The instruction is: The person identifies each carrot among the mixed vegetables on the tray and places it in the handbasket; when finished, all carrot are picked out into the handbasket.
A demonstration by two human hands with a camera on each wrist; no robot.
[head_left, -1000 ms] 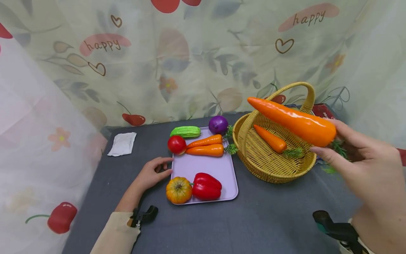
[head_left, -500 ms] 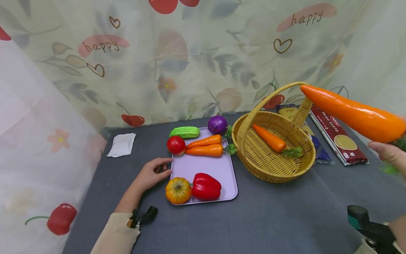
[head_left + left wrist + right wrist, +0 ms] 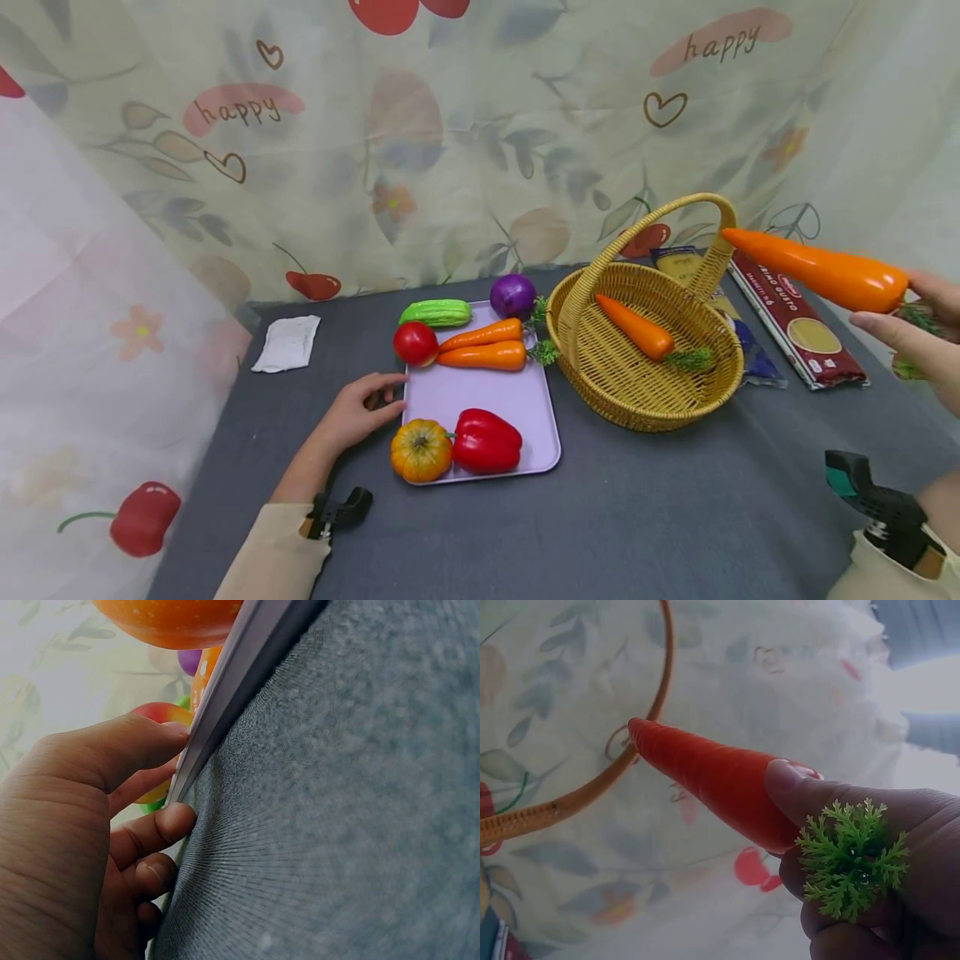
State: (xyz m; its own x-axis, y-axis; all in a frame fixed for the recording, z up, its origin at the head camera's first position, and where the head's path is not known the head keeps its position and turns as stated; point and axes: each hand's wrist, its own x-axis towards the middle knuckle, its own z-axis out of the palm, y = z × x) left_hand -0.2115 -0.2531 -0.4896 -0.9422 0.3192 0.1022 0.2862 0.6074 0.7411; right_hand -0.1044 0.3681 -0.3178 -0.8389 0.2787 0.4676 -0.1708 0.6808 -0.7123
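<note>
In the head view my right hand (image 3: 922, 343) holds an orange carrot (image 3: 821, 268) by its leafy end, tip pointing left, above and right of the wicker basket (image 3: 600, 404). The right wrist view shows the thumb pressed along this carrot, its green leaves sticking out by the fingers. Inside the basket lies another carrot (image 3: 637, 327). My left hand (image 3: 358, 408) rests at the left edge of a lilac tray (image 3: 487, 400); in the left wrist view its thumb and fingertips touch the rim. Two carrots (image 3: 483, 356) lie side by side on the tray.
Around the tray are a tomato (image 3: 416, 343), a green gourd-like vegetable (image 3: 435, 312), a purple onion (image 3: 513, 295), a small pumpkin (image 3: 421, 451) and a red bell pepper (image 3: 487, 442). Behind the basket lie a blue-and-yellow packet (image 3: 759, 362) and a dark red spaghetti packet (image 3: 813, 337). A white cloth (image 3: 287, 343) sits left.
My right hand has carried the carrot from over the basket out to the right, then slightly back left and farther from me. My left hand keeps its place at the tray.
</note>
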